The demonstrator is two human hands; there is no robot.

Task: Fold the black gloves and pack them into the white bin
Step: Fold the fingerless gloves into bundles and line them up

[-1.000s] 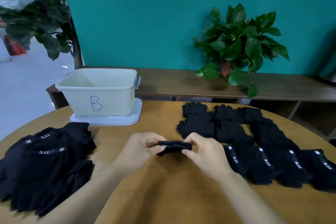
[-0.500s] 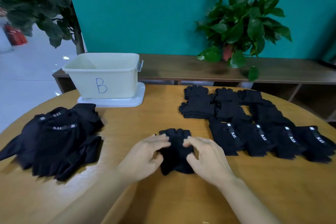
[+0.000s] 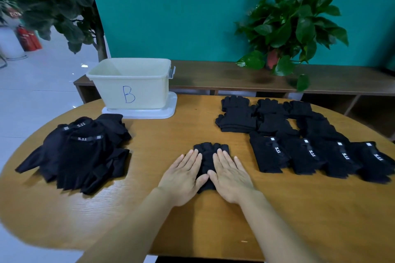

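A black glove [image 3: 210,150] lies flat on the round wooden table [image 3: 192,220], fingers pointing away from me. My left hand [image 3: 183,174] and my right hand [image 3: 229,174] press on it side by side with straight fingers, covering its lower part. The white bin [image 3: 130,83], marked with a blue B, stands on its lid at the back left of the table. A loose heap of black gloves [image 3: 81,151] lies at the left. Several black gloves [image 3: 299,136] lie in rows at the right.
A dark wooden bench [image 3: 267,77] runs behind the table along the teal wall, with a potted green plant [image 3: 288,25] on it. A taller plant [image 3: 53,2] stands at the back left. The table's near edge [image 3: 213,257] is close to my body.
A second ago both hands held the bunched glove above the table. It was then laid down, and now both hands lie flat on it with fingers straightened.
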